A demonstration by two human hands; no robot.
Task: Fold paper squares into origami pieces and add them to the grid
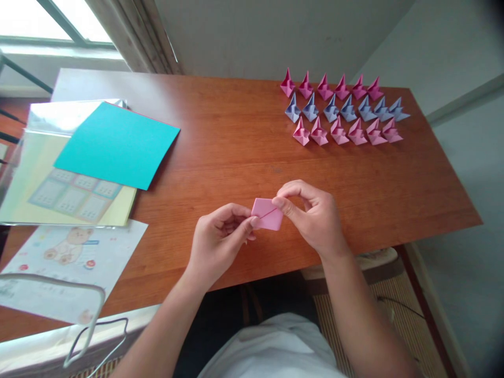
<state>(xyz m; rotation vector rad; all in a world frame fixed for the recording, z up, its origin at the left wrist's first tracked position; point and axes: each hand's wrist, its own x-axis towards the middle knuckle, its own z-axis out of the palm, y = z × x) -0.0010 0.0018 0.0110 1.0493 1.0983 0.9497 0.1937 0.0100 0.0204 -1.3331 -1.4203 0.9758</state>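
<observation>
A small folded piece of pink paper is held up between my two hands above the front part of the table. A diagonal fold line crosses its face. My left hand pinches its left corner between thumb and fingers. At the upper right corner, the thumb and index finger of my right hand close on the paper. Beyond the hands stand three rows of folded paper figures: dark pink ones at the back, blue-violet ones in the middle and light pink ones in front.
On the left of the wooden table, turquoise paper lies over a clear sleeve of pale yellow sheets. A sheet with a bear print lies nearer. A white bent tube and cables are at the lower left.
</observation>
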